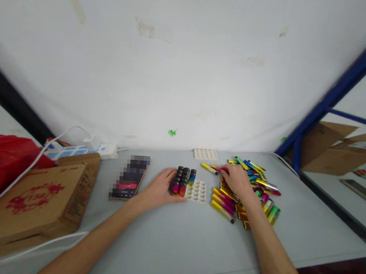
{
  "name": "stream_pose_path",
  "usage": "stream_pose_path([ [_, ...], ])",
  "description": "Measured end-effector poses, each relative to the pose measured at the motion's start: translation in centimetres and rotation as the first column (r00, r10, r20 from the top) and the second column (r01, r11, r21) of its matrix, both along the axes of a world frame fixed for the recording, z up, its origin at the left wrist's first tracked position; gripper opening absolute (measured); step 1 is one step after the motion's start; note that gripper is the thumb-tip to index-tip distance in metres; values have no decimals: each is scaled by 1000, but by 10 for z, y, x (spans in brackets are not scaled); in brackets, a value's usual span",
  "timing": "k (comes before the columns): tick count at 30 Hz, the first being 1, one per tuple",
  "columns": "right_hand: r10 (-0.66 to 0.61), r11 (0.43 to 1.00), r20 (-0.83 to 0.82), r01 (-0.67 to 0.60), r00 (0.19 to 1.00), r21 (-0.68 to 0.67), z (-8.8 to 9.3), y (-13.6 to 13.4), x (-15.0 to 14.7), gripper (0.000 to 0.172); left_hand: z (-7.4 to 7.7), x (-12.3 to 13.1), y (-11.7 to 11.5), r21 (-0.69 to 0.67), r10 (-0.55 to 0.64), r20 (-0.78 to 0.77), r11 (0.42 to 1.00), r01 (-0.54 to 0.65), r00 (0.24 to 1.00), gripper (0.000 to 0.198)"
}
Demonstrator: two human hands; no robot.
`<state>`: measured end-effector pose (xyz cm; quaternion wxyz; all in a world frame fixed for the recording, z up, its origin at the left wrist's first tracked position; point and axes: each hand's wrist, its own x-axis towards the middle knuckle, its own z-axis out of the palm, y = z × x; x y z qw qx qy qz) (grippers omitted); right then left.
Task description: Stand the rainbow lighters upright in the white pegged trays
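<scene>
My left hand [159, 187] is closed around the left side of a white tray with rows of round holes [200, 191], its thumb along the front. Upright lighters [180, 182] with black tops and shiny pink, red and blue bodies fill the tray's left part; the holes at its right are bare. My right hand [235, 177] pinches a red lighter [217, 168] at the left edge of a heap of metallic lighters [263, 178]. Beside its fingertips lies a yellow lighter [208, 168]. Several yellow and magenta lighters [224, 204] lie side by side nearer me.
A second white tray [206, 154] lies by the wall. To the left are a phone [131, 177], a cardboard box [37, 198], a red plastic bag [8, 166] and a power strip [84, 150] with white cables. A blue metal frame [323, 107] stands at right, cardboard boxes [335, 149] beyond it.
</scene>
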<state>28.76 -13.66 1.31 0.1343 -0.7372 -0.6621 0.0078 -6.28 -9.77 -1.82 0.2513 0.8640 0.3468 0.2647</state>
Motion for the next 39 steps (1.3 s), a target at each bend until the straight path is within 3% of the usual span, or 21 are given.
stream_pose_path([
  [2,22,995,-130,-10,991,94,1,-1,-1,34,0,1,0,-6,4,-18,1000,-4,1000,95],
  [4,108,976,-342,-33,934,216,4,-2,-4,40,1,1,0,-8,3,-23,1000,-3,1000,96],
  [8,305,921,-675,-29,672,388,15,-7,-23,53,0,1,-1,0,2,-6,1000,-2,1000,95],
  [15,295,945,-893,37,340,326,20,-12,-68,71,1,0,-1,23,-12,21,1000,12,1000,94],
  [19,281,954,-948,-150,148,259,21,-19,-85,69,2,0,-2,18,-21,25,1000,20,999,93],
  [21,238,950,-967,-231,92,211,22,-23,-93,69,1,1,-2,20,-18,23,1000,18,1000,93],
  [23,215,953,-968,-245,133,178,22,-25,-98,70,0,1,-1,28,-16,23,999,16,1000,94],
  [28,307,949,-816,-94,489,301,16,-25,-105,67,-2,1,0,27,-14,31,1000,13,999,94],
  [30,318,939,-755,-80,573,335,12,-26,-107,64,-1,1,-1,23,-14,32,1000,13,999,93],
  [39,332,937,-691,-138,643,322,10,-30,-116,47,3,3,-3,14,-29,37,999,29,999,90],
])
